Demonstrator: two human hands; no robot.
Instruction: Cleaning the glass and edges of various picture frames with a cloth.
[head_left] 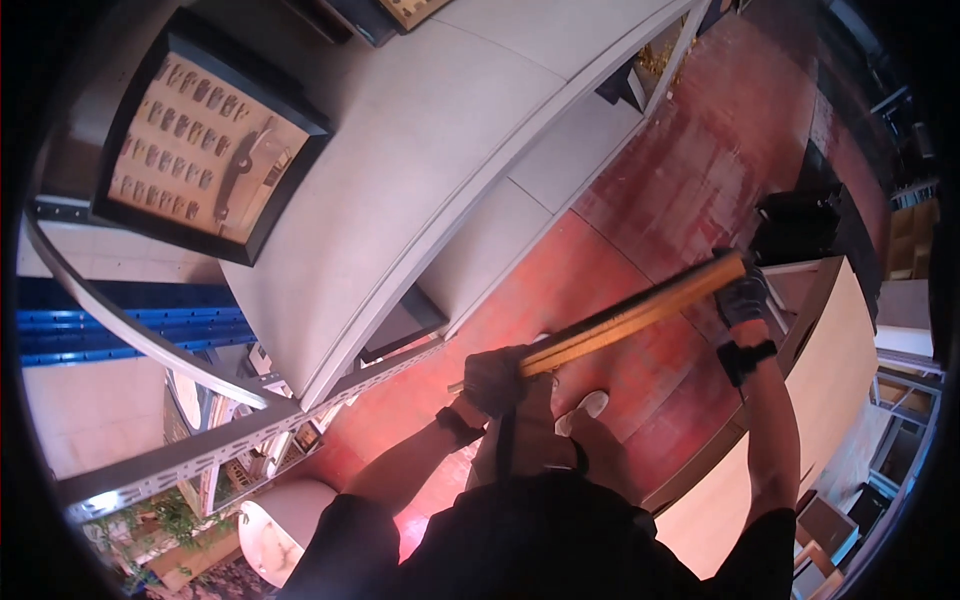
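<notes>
carrying a long wooden plank (635, 312), left hand (495, 378) and right hand (742, 298) each closed around an end above the red floor (690, 170).

I am standing in a workshop or storage room of some small manufacturing place. Under me is a worn red-painted floor (690, 170), scuffed pale in patches, the kind found in industrial halls. To my left runs a grey slotted-angle steel rack (200, 450) with pale shelf boards (420, 130), and on top sits a black-framed tray (205, 150) filled with rows of small identical parts. Blue metal racking beams (120, 335) show behind it. On my right are plywood panels (840, 370) and stacked boxes (825, 530). Both my gloved hands carry a long wooden batten (640, 312).
</notes>
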